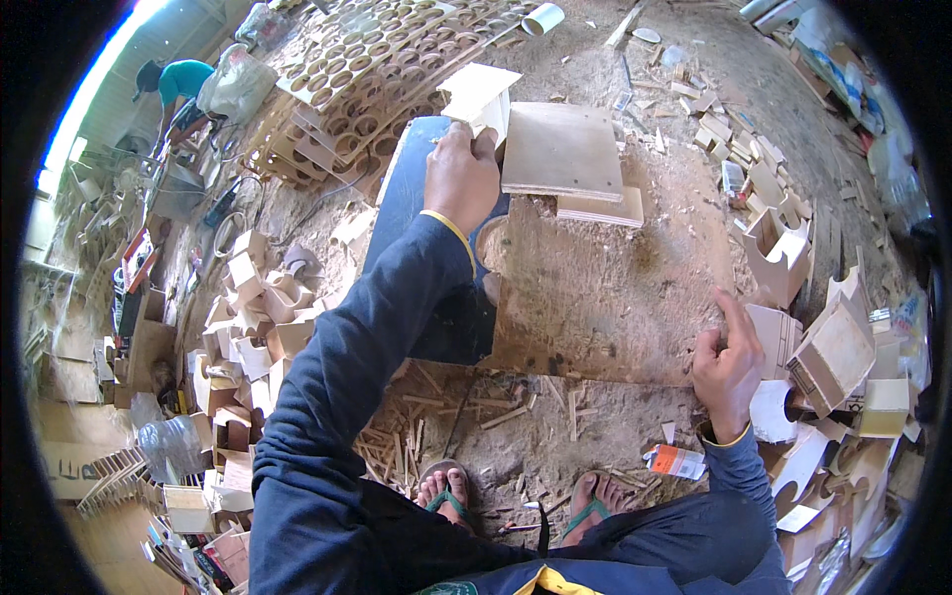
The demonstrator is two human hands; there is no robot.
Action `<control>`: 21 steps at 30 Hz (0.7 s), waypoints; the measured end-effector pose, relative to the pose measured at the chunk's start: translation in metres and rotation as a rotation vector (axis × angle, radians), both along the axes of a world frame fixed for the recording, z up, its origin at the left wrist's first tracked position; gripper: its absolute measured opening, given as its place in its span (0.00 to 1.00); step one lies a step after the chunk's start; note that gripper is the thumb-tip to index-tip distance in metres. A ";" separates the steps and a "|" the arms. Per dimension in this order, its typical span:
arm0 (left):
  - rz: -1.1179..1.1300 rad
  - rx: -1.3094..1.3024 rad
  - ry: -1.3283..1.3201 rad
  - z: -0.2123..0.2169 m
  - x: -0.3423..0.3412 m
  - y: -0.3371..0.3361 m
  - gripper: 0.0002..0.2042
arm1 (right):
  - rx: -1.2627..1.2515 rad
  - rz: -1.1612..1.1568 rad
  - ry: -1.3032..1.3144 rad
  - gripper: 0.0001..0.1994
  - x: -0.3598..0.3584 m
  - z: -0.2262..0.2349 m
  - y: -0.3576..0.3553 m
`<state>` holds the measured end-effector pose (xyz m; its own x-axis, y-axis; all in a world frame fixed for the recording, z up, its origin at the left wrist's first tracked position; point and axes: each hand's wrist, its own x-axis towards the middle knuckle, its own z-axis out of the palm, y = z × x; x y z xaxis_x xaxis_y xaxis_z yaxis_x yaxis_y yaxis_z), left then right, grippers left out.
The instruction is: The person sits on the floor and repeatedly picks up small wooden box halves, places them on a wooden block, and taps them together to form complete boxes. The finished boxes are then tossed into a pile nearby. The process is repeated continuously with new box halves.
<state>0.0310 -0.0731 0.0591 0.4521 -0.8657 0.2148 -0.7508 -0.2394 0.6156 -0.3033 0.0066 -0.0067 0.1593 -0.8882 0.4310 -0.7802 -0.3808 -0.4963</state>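
Note:
A wooden work board (605, 297) lies in front of me, with a dark blue panel (451, 327) along its left side. My left hand (462, 178) reaches over the panel to the far end, fingers closed on a pale plywood piece (480, 91); its fingertips are partly hidden. Just right of it, a square plywood plate (562, 149) with small holes lies over another plywood piece (605, 206). My right hand (729, 359) is at the board's near right corner, index finger stretched out and thumb apart, holding nothing.
Cut wooden pieces with curved notches (263, 317) are heaped at left, and more (833, 357) at right. Sheets with round holes (367, 50) are stacked at the far left. Another person (183, 79) bends over beyond. An orange-and-white packet (676, 461) lies near my feet among offcuts.

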 end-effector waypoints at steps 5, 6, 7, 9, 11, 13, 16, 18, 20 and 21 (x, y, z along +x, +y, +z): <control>0.006 -0.009 -0.006 -0.001 0.000 -0.002 0.16 | 0.016 -0.007 0.014 0.22 0.000 -0.001 0.000; 0.009 -0.007 -0.004 -0.001 0.000 -0.003 0.16 | -0.004 -0.004 0.023 0.22 0.000 -0.001 -0.001; 0.006 -0.002 0.013 -0.001 0.000 -0.003 0.16 | 0.011 -0.006 0.020 0.22 -0.001 -0.001 0.000; 0.004 0.005 0.037 0.000 0.000 -0.004 0.17 | 0.003 -0.004 0.018 0.23 -0.001 -0.001 0.000; 0.000 0.009 0.020 0.000 0.001 -0.005 0.17 | 0.018 -0.007 0.015 0.23 -0.001 -0.001 -0.001; 0.002 0.018 0.014 0.000 0.001 -0.006 0.17 | 0.012 -0.007 0.015 0.23 0.000 -0.001 -0.001; -0.003 0.015 0.015 -0.002 0.003 -0.009 0.17 | 0.000 -0.012 0.018 0.22 0.000 -0.001 -0.001; -0.011 0.015 0.004 -0.003 0.005 -0.012 0.17 | -0.019 -0.012 0.016 0.22 0.000 -0.001 -0.001; -0.010 -0.017 -0.015 -0.007 0.006 -0.014 0.17 | -0.004 -0.018 0.016 0.21 0.000 -0.001 -0.001; -0.007 -0.034 -0.027 -0.009 0.007 -0.016 0.17 | -0.019 -0.012 0.020 0.21 -0.001 -0.001 -0.001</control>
<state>0.0382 -0.0892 0.0499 0.4398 -0.8607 0.2563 -0.7691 -0.2136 0.6023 -0.3038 0.0057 -0.0076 0.1570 -0.8816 0.4451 -0.7944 -0.3805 -0.4735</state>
